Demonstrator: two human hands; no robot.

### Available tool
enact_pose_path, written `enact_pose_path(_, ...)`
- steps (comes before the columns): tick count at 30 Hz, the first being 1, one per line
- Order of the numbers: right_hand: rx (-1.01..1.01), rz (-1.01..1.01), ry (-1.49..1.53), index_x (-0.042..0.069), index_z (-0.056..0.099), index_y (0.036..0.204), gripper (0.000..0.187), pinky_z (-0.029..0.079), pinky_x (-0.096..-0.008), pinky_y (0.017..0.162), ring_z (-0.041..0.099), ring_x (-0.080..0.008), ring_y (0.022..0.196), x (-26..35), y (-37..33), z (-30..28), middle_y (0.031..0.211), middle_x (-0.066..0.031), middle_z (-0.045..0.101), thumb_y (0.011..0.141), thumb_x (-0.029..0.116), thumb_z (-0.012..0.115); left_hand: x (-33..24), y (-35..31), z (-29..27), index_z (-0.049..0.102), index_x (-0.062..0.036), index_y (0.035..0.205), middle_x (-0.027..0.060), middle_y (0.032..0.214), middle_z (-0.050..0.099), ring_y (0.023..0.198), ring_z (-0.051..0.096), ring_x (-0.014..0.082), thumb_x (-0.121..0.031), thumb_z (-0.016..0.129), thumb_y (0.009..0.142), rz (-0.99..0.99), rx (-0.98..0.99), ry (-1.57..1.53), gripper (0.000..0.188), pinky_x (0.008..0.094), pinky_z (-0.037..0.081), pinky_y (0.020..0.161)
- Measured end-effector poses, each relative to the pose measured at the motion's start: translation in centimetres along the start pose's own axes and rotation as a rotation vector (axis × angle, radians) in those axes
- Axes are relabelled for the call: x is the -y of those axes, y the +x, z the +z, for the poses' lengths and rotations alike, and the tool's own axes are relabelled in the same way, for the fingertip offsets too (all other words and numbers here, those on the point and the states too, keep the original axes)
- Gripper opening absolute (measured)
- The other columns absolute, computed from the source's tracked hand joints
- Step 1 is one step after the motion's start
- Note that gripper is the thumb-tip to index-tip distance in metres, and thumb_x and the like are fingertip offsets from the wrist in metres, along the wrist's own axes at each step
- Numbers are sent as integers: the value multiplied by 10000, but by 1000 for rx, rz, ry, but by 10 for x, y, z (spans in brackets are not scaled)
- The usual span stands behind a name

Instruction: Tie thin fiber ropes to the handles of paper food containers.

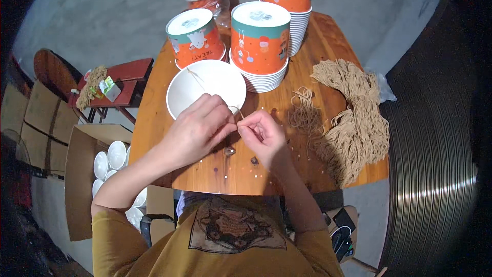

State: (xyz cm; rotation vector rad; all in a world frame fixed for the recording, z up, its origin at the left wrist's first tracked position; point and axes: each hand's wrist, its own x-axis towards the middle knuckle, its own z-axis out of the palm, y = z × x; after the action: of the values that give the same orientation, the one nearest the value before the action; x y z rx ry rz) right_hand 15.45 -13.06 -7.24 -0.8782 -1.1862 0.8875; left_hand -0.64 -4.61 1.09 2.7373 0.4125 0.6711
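Note:
A white paper tub (184,92) lies with its open mouth toward me on the wooden table. Thin tan cord (193,73) shows inside it near the far wall. Over the tub's near rim, my left hand (202,125) is closed, its thumb and fingertips pinched together at the cord. Just to the right, my right hand (264,136) pinches a short length of the same cord, its tips almost touching the left hand's. The exact grip of the left fingers is partly hidden.
Stacks of orange and green printed tubs (260,41) stand upside down at the table's far side. A large bundle of tan cord (359,128) and a smaller loose tangle (305,110) lie at right. A cardboard box (79,174) with white tubs stands lower left.

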Motion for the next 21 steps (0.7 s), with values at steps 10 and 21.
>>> enact_pose_path(10, -227, -44, -453, 40, 527, 860, 117, 389, -216, 496, 458, -39, 534, 4, -5, 12, 595, 15, 476, 814, -22, 614, 6, 0, -3, 524, -9, 894, 139, 820, 556, 766, 588, 300, -63, 595, 843, -278, 8, -187, 103, 373, 471, 663)
enact_pose_path(21, -370, -131, -687, 66, 473, 847, 209, 498, -372, 482, 629, -236, 529, -14, -6, 35, 598, -77, 592, 778, 68, 670, 13, -2, 2, 569, 27, 999, 178, 809, 609, 744, 624, 309, -85, 570, 821, -356, 128, -283, 210, 374, 493, 674)
